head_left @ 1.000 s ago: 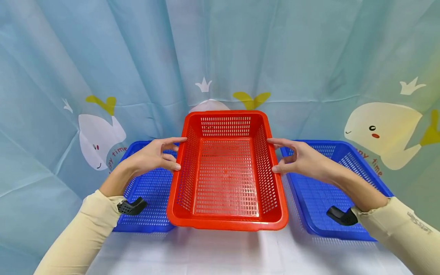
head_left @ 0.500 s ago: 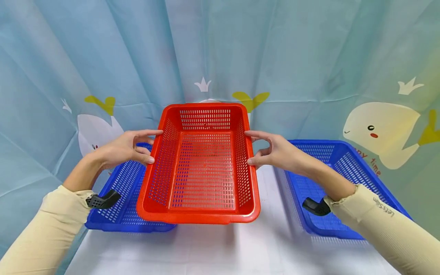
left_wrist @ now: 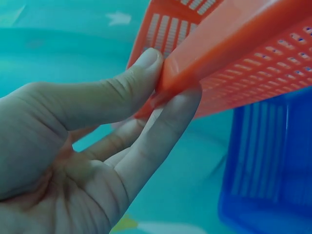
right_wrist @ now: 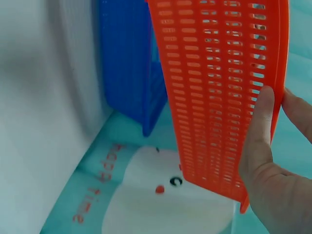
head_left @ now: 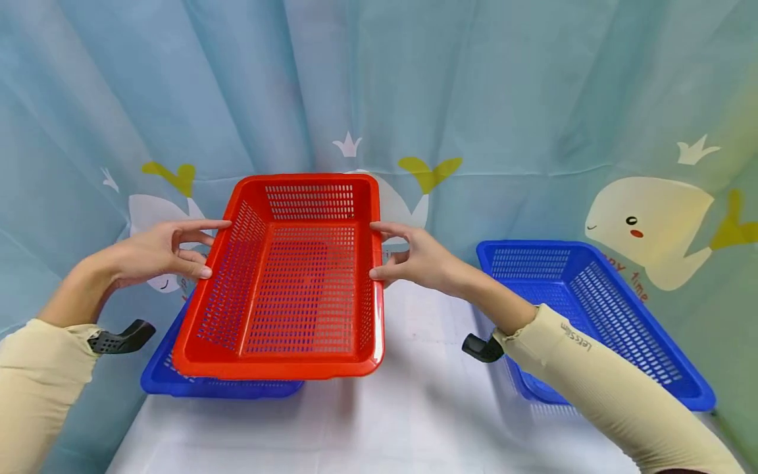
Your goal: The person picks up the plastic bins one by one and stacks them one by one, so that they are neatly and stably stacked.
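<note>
Both hands hold a red perforated basket (head_left: pixel 308 289) in the air, its inside facing the head camera. My left hand (head_left: pixel 160 253) pinches its left rim and my right hand (head_left: pixel 417 260) its right rim. In the left wrist view, the thumb and fingers of the left hand (left_wrist: pixel 97 126) grip the orange-red rim (left_wrist: pixel 195 48). The right wrist view shows the right hand (right_wrist: pixel 273 170) at the rim, beside the basket's slotted side (right_wrist: pixel 209 97). Behind and below the red basket is a blue basket (head_left: pixel 237 388), mostly hidden by it.
A second blue basket (head_left: pixel 628 322) stands on the white-covered table (head_left: pixel 414 421) at the right, partly behind the right forearm. A light blue curtain (head_left: pixel 503 99) with whale prints hangs behind the table and at its sides.
The red basket has moved left with both hands gripping it, from the middle to over the left blue basket. More of the table and the right blue basket's left edge shows.
</note>
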Demonstrator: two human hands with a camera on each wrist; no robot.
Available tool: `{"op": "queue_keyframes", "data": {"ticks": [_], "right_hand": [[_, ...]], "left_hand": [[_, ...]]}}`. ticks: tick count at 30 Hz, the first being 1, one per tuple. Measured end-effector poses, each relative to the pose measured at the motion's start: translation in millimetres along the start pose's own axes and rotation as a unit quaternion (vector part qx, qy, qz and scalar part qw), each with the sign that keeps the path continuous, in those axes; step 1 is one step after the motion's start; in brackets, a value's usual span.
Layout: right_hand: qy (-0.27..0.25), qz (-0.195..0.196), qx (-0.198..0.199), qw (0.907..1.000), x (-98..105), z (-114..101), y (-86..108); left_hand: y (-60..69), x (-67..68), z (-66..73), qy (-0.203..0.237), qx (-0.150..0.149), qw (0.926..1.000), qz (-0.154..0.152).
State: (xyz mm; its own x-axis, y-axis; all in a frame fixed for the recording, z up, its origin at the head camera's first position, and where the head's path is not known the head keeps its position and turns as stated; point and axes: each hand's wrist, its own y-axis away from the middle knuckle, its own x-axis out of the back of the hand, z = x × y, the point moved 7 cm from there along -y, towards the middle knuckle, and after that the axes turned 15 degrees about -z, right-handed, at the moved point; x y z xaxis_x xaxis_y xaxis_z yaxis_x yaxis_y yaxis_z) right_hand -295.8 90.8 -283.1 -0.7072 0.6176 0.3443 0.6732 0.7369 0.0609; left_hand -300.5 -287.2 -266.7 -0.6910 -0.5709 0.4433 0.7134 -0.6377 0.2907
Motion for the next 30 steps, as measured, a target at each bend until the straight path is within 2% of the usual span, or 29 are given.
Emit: {"op": "queue_keyframes", "data": {"ticks": [7,13,18,24,30], "right_hand": [[-0.028,0.004,0.019,0.9994,-19,1,-25.3],[-0.053,-0.004,0.039,0.9978,-37,0,-46.5],[-0.066,-0.008,0.050,0.9965,-53,-3,-62.1],[-0.055,0.002,0.038,0.9978,-67,1,-74.5],[-0.062,0.009,0.026,0.9977,-73,10,-80.3]], "left_hand": [[17.0,21.0,-12.8,-0.032,0.017,0.9993,0.011],[33.0,38.9,-28.7,-0.094,0.051,0.9935,0.040],[42.9,50.4,-45.2,-0.095,0.073,0.9916,0.049],[48.2,59.0,-62.6,-0.091,0.085,0.9913,0.045],[47.4,58.4,-67.7,-0.099,0.087,0.9907,0.033]]}}
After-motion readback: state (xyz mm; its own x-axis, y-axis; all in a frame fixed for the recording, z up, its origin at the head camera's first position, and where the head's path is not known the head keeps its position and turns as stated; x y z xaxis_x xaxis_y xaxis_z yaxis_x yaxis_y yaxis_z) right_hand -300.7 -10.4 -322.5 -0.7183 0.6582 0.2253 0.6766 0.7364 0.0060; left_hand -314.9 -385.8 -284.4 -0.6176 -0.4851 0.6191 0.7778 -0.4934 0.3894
